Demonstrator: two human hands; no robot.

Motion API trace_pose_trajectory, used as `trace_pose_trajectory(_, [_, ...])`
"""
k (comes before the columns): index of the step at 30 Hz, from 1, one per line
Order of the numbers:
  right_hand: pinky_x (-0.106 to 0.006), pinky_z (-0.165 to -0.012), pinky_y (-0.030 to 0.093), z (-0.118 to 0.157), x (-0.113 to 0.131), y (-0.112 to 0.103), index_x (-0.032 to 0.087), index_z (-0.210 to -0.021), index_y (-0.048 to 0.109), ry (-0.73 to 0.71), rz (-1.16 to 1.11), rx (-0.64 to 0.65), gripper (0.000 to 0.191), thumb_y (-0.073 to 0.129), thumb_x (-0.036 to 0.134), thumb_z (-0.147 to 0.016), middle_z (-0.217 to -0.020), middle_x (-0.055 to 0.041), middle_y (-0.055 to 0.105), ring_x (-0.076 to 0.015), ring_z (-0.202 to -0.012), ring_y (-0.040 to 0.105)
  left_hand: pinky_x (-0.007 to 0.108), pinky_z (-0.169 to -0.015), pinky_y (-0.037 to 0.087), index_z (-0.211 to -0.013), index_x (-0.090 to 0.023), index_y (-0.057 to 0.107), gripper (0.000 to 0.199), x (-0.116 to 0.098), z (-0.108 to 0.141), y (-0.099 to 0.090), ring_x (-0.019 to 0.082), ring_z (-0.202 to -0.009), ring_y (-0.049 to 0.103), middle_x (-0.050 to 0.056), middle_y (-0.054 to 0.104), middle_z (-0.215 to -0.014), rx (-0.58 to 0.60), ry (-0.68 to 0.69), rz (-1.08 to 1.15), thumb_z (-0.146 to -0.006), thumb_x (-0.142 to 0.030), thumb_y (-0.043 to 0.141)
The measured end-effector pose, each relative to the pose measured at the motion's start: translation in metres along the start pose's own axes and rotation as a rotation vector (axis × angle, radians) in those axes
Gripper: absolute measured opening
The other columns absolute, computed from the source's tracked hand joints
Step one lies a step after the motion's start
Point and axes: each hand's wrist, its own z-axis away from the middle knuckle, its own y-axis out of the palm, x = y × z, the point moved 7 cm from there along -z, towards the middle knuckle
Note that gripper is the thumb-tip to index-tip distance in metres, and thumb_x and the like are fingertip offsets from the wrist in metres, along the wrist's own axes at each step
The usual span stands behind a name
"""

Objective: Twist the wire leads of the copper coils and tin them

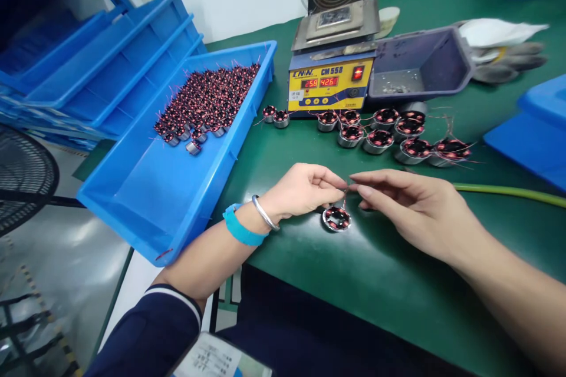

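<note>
My left hand (305, 191) has its thumb and forefinger drawn together, pinching the thin copper leads (345, 198) that rise from a small wound motor stator (344, 220). My right hand (411, 200) comes in from the 3 o'clock side, thumb and forefinger close to those same leads; whether they grip them I cannot tell, the wire being so fine and blurred there. Its other fingers are curled mostly out of sight. The stator sits on the green tabletop (292, 265), just below my fingertips, its copper coils showing around an open centre.

From that stator, a blue crate (145, 188) stands at 10 o'clock, its far end heaped with more stators (212, 97), too tightly packed to count. At 12 o'clock is the yellow-fronted CM 558 unit (331, 85); its smaller lettering is unreadable to me. A cluster of larger-looking stators (379, 140) spreads at 1 o'clock, some partly hiding others. Behind them, the grey-purple bin (424, 65) holds bits I can't identify. The green hose (508, 189) at 2 o'clock runs out of view, its near end behind my right hand. At 9 o'clock a black fan (26, 174) is cut off by the edge.
</note>
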Motion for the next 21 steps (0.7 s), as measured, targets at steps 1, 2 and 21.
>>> trace_pose_trajectory(1, [-0.029,-0.060,0.057,0.000,0.002,0.001,0.020,-0.097,0.072,-0.028,0.013,-0.010,0.037,0.067,0.052,-0.080,-0.079,-0.0051,0.073,-0.0177,-0.064,0.068,0.017,-0.052,0.040,-0.078,-0.009,0.062,0.009,-0.001,0.000,0.001,0.003,-0.047,0.050,-0.004,0.060,-0.056,-0.002,-0.003,-0.005,-0.074,-0.001,0.066])
trace_pose_trajectory(2, [-0.029,-0.059,0.056,0.001,0.004,0.002,0.020,-0.099,0.073,-0.064,0.035,-0.022,0.032,0.066,0.047,-0.082,-0.081,-0.0049,0.073,-0.0172,-0.064,0.067,0.017,-0.051,0.040,-0.074,-0.010,0.061,0.009,-0.001,0.000,0.001,0.003,-0.047,0.050,-0.005,0.059,-0.055,-0.006,-0.005,-0.008,-0.074,-0.001,0.064])
trace_pose_trajectory(21, [-0.028,-0.066,0.059,0.001,0.007,0.003,0.022,-0.085,0.074,-0.158,0.064,-0.080,0.021,0.067,0.042,-0.085,-0.079,-0.0035,0.075,-0.0177,-0.068,0.070,0.014,-0.036,0.024,-0.064,-0.012,0.053,0.022,-0.001,0.004,0.007,0.001,-0.035,0.042,0.001,0.066,-0.058,-0.022,-0.090,0.132,-0.083,-0.001,0.055])
